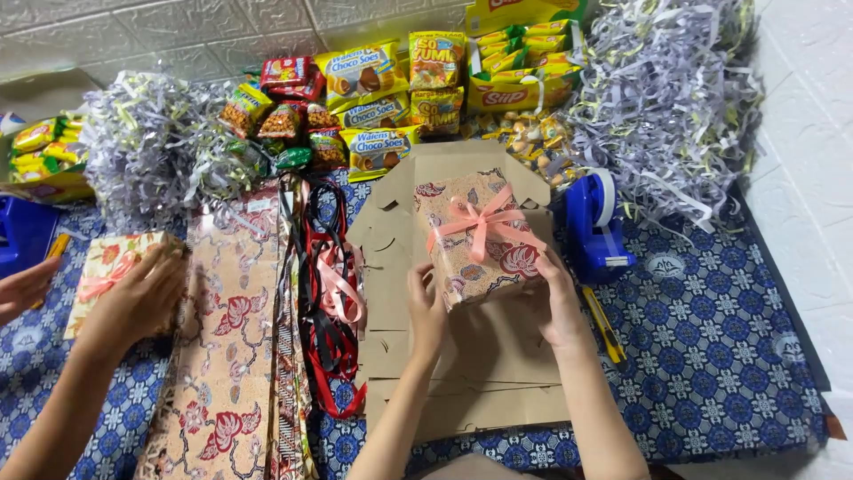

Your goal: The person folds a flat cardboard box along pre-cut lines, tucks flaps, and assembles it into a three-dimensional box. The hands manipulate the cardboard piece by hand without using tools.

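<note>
Holding wrapped gift box (480, 238) between both hands, raised over flat brown cardboard (462, 356) at mat centre. Left hand (427, 311) clamped flat on near-left end, right hand (560, 307) cupped under near-right corner, fingers pressed to paper. Long axis tilted away and to the right, peach bow up. Both hands equally near. Blue tape dispenser (593, 222) just right. Another person's hand (133, 302) on second wrapped box (111, 267), far left.

Blue dispenser (22, 233) cut off (left edge), co-worker's hand (25, 286) too
</note>
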